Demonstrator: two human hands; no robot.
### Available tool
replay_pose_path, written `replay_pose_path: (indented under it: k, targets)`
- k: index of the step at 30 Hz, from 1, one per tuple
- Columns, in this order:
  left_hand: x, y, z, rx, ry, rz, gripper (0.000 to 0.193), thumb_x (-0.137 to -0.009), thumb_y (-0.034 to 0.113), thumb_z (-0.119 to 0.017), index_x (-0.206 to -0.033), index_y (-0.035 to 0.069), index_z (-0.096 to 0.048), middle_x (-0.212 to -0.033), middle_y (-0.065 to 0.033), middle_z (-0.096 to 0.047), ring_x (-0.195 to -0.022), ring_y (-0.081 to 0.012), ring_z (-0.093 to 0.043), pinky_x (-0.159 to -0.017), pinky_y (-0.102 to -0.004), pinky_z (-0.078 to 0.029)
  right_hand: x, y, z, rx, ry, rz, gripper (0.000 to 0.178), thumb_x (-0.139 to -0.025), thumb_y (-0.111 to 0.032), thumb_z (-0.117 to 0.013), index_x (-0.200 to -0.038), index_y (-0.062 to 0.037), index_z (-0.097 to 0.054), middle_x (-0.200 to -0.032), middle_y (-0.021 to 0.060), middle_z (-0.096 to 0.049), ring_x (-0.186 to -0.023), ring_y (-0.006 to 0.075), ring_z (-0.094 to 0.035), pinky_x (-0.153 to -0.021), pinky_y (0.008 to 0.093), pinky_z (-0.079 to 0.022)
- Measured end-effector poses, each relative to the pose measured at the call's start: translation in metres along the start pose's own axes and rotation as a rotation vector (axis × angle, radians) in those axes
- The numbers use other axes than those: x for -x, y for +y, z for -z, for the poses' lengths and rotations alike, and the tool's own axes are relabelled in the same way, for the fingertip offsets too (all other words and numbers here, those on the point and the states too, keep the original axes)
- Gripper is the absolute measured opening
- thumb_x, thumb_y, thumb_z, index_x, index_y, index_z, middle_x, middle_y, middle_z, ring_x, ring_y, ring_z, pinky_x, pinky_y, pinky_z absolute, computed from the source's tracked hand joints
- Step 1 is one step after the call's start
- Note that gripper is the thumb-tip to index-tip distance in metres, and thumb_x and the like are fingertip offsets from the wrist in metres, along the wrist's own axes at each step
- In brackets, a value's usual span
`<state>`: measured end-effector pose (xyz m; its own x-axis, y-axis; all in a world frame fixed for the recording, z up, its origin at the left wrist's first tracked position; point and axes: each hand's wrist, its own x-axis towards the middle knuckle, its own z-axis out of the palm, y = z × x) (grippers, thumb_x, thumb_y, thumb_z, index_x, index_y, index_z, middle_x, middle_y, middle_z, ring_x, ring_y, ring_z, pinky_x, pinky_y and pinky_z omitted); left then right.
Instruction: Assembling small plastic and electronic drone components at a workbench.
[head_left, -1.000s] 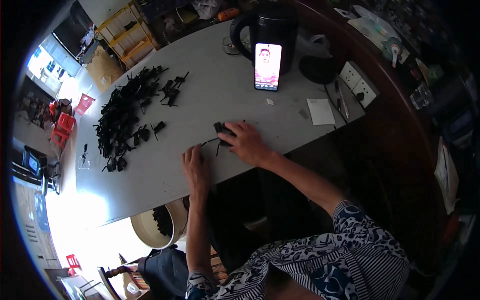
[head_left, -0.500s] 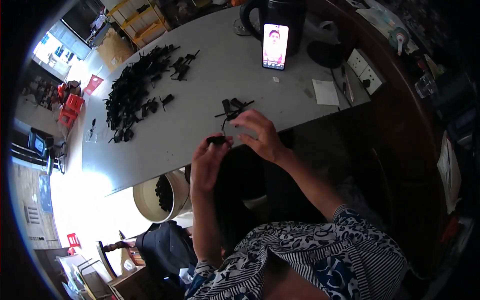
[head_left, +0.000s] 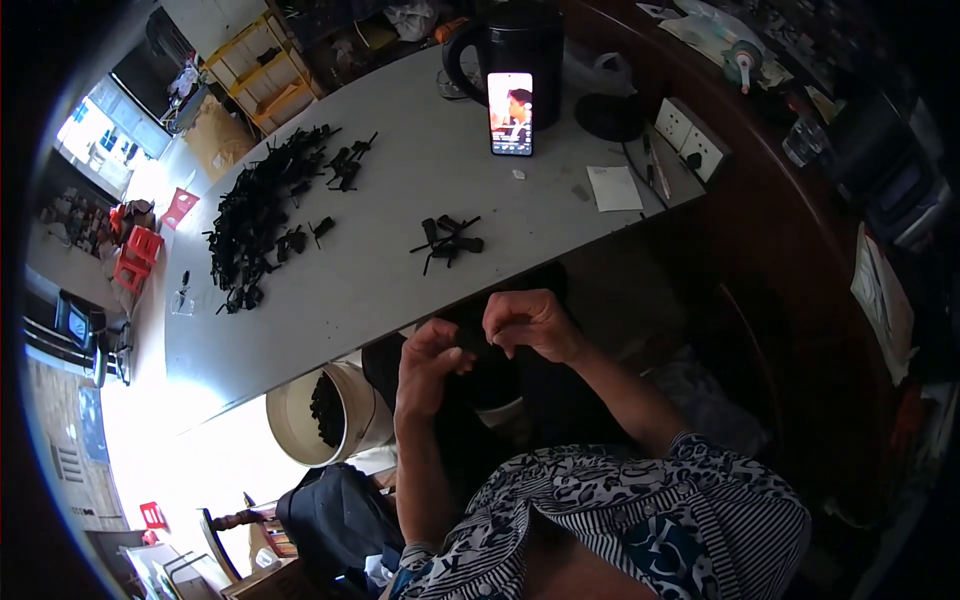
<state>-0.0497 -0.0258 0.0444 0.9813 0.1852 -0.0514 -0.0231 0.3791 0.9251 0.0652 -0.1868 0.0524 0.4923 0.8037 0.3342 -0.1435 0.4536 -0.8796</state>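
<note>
My left hand (head_left: 430,366) is raised over my lap, just off the table's near edge. Its fingers are curled with the thumb against them; what they hold is lost against the dark background. Facing it a short way to the right, my right hand (head_left: 530,326) has thumb and fingertips pinched together, and anything between them is too dark to make out. On the tabletop beyond both hands lies a small cluster of black parts with thin stems (head_left: 447,243). A much larger heap of similar black parts (head_left: 255,220) spreads over the table's left side.
A phone (head_left: 511,115) with a lit screen leans on a black kettle (head_left: 540,45) at the back of the grey table (head_left: 370,270). White sockets (head_left: 690,140) and a paper slip (head_left: 614,189) are at the right. Below the table edge, a cream bucket (head_left: 290,420) holds black pieces.
Both hands have drawn back from the table edge toward my body. The right hand has left the small cluster, its fingers now pinched. The black part seen in my left hand no longer shows clearly.
</note>
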Motion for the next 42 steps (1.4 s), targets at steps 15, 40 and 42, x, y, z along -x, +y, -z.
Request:
replay_pose_path:
  k: [15, 40, 42]
  targets:
    - [0.012, -0.002, -0.046, -0.321, 0.126, -0.072, 0.014, -0.082, 0.003, -0.048, -0.096, -0.002, -0.05, -0.071, -0.0121, -0.06, -0.058, -0.0166, -0.06, -0.052, -0.0253, -0.05, 0.015, 0.007, -0.015, 0.016, 0.24, -0.312, 0.018, -0.087, -0.019, -0.056, -0.077, -0.0065, -0.049, -0.058, -0.0027, -0.047, -0.043, 0.0028, -0.039, -0.037, 0.0186, -0.031]
    - [0.02, -0.015, -0.063, -0.84, 0.352, -0.413, 0.006, -0.081, -0.001, -0.052, -0.086, -0.003, -0.053, -0.065, -0.0047, -0.057, -0.057, -0.0097, -0.056, -0.05, -0.0222, -0.045, 0.009, 0.027, -0.032, 0.428, 0.345, -0.172, 0.036, -0.093, -0.029, -0.041, -0.071, -0.0013, -0.045, -0.056, 0.0102, -0.042, -0.052, 0.0153, -0.046, -0.05, 0.0302, -0.037]
    - [0.02, -0.016, -0.061, -0.74, 0.347, -0.324, 0.006, -0.08, -0.001, -0.052, -0.086, -0.003, -0.053, -0.065, -0.004, -0.057, -0.058, -0.0097, -0.056, -0.051, -0.0219, -0.045, 0.009, 0.025, -0.031, 0.365, 0.312, -0.158, 0.037, -0.094, -0.029, -0.04, -0.07, -0.0016, -0.044, -0.057, 0.0057, -0.041, -0.052, 0.0128, -0.043, -0.049, 0.0301, -0.036]
